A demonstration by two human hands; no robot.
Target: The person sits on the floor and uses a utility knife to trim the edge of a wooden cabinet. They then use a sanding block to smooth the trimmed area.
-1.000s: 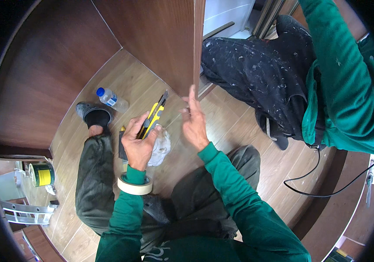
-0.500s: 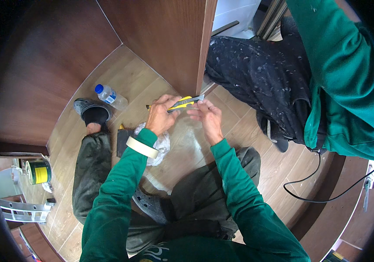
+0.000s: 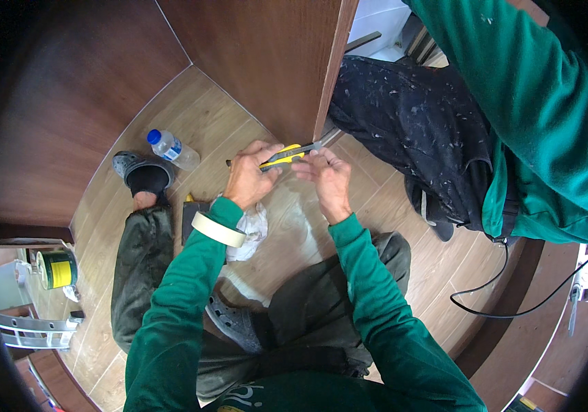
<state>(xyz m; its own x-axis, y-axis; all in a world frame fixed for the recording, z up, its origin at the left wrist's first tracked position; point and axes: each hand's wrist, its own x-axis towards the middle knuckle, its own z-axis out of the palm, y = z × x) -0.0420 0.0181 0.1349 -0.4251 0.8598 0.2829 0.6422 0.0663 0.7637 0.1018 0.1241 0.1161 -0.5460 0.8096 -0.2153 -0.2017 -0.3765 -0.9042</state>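
Holding a yellow utility knife point(image 3: 286, 155) at the lower corner of a brown wood panel point(image 3: 266, 62), the left hand point(image 3: 249, 177) is closed firmly round the handle, with the blade end pointing right toward the panel's edge. The right hand point(image 3: 327, 180) is set just beside the blade end, its fingers curled loosely and its fingertips touching or nearly touching the metal tip; whether anything is pinched there cannot be told. A roll of masking tape point(image 3: 217, 229) is worn like a bracelet on the left wrist. Crumpled white plastic point(image 3: 251, 230) lies on the wood floor point(image 3: 191, 123) under the left forearm, and a clear water bottle with a blue cap point(image 3: 172, 148) lies well apart to the left. Another person in dark spattered trousers point(image 3: 410, 130) stands close on the right.

The step in hand is judged to be the setting or adjusting of the blade before a cut near the panel's edge. Next, a steady left grip would be called for, and the right fingertips would need to be kept clear of the blade's path.
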